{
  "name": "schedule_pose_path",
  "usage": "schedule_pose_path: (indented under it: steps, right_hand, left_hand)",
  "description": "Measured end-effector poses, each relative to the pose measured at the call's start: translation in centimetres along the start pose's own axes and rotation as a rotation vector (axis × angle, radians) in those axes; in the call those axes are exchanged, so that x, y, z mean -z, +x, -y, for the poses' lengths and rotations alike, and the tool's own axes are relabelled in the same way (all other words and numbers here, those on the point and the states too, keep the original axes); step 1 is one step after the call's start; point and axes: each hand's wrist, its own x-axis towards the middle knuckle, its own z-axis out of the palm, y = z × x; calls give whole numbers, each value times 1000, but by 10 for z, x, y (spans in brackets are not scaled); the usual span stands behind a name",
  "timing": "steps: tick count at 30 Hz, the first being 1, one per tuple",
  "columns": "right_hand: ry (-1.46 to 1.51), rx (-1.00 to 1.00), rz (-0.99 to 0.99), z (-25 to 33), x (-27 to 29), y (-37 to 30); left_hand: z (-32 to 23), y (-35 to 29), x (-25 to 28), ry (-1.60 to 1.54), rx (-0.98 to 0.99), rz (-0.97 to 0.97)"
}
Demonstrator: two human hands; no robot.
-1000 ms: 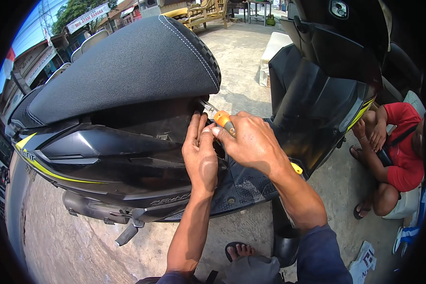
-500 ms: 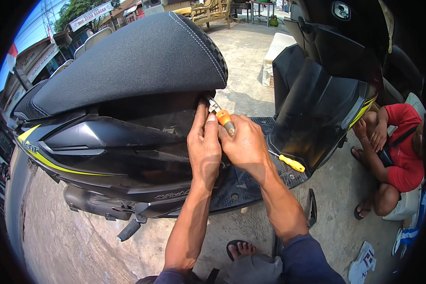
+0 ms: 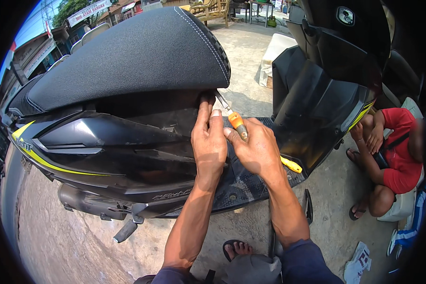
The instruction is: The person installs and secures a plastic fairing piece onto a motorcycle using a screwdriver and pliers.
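Observation:
My right hand (image 3: 258, 146) grips the orange-and-grey handle of a hand tool (image 3: 237, 124). The tool's metal shaft slants up and left to the underside of the motor scooter's black seat (image 3: 132, 52), at its front end; the tip is hidden, and I cannot make out the tool's exact kind. Beside it, my left hand (image 3: 209, 146) reaches up into the dark gap below the seat. Its fingers are drawn together, the thumb near the tool's shaft. The fingertips and anything they hold are hidden in shadow.
On the scooter's footboard (image 3: 236, 191) lies a yellow-handled screwdriver (image 3: 291, 164), partly behind my right hand. The dark front leg shield (image 3: 307, 109) rises at right. Farther right sits a person in a red shirt (image 3: 402, 146). A curved black piece (image 3: 308, 206) lies near the footboard.
The tool and my right hand have shifted slightly right and down, showing more of the metal shaft. My left thumb is higher. The view has also moved a little.

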Motion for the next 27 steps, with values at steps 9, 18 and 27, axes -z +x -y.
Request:
schedule_pose_path:
  steps: [9,18,27]
  right_hand:
    - [-43,-13,-66,-5,5,11]
    - [-127,-12,-81,7,9,9]
    - [-226,-13,-124,17,7,6]
  left_hand:
    - [7,6,-7,45,-3,-87]
    - [22,2,-2,16,-26,-94]
    - [9,1,-8,231,45,-132]
